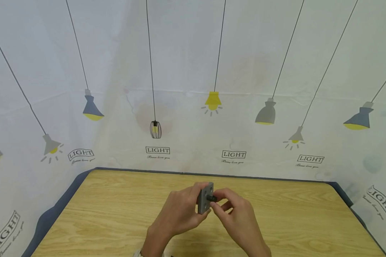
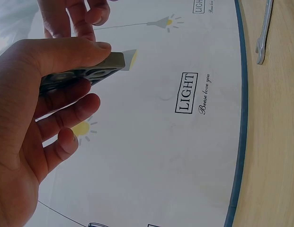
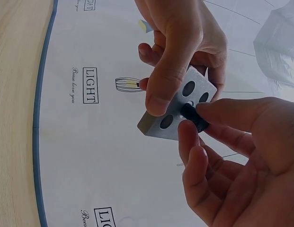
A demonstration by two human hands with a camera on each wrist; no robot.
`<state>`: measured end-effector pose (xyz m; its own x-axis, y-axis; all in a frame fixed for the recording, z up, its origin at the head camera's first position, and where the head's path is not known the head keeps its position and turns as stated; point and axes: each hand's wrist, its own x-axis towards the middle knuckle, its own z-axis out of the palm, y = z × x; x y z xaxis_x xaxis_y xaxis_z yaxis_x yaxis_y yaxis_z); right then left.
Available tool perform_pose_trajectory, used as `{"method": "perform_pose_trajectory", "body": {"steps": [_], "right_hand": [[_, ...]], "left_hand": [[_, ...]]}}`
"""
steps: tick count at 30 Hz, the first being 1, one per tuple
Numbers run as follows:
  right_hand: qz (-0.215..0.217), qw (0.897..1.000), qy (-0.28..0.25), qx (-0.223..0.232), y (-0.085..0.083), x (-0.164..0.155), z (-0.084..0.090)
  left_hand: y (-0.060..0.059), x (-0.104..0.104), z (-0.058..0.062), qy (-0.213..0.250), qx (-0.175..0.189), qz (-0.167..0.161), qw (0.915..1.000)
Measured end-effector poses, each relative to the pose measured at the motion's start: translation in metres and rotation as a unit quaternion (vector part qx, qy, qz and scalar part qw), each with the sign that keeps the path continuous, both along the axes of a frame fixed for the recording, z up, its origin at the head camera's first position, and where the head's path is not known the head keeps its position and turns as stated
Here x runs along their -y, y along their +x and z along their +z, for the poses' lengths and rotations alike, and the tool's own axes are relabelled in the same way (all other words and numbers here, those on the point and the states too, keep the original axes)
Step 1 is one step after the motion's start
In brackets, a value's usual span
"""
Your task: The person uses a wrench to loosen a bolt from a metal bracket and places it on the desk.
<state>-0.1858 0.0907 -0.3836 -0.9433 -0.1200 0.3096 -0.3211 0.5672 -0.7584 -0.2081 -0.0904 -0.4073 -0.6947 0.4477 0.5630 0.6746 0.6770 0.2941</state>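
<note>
My left hand (image 1: 178,210) grips a flat grey metal block (image 1: 201,207) by its edges, raised above the table. Several round holes show on the block's face in the right wrist view. A short black bolt (image 3: 193,116) stands out from the middle of that face. The thumb and index finger of my right hand (image 1: 241,214) pinch the bolt's outer end. How deep the bolt sits in the block is hidden. In the left wrist view my left thumb lies along the block's edge (image 2: 116,60), with fingers beneath it.
A metal open-end wrench (image 2: 264,35) lies on the wooden table (image 1: 99,210), seen in the left wrist view. White cloth walls (image 1: 186,64) printed with lamps surround the table on its far side and flanks. A dark blue border (image 1: 141,171) runs along the table's back edge.
</note>
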Motion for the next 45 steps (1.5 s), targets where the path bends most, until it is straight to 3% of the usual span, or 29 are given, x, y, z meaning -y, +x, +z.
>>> {"method": "perform_pose_trajectory", "body": {"steps": [15, 32, 45], "right_hand": [[0.01, 1.0, 0.002, -0.019, 0.0004, -0.0024, 0.0], [-0.014, 0.998, -0.003, 0.056, -0.0019, -0.0016, 0.0019], [-0.004, 0.999, 0.006, 0.038, -0.0006, -0.0018, -0.0003]], "left_hand": [[-0.0004, -0.0011, -0.0002, 0.002, -0.006, -0.001, 1.0], [-0.0002, -0.0008, 0.0001, -0.004, -0.01, 0.0, 0.9999], [0.0003, -0.0021, -0.0006, 0.001, -0.018, -0.002, 0.9998]]}}
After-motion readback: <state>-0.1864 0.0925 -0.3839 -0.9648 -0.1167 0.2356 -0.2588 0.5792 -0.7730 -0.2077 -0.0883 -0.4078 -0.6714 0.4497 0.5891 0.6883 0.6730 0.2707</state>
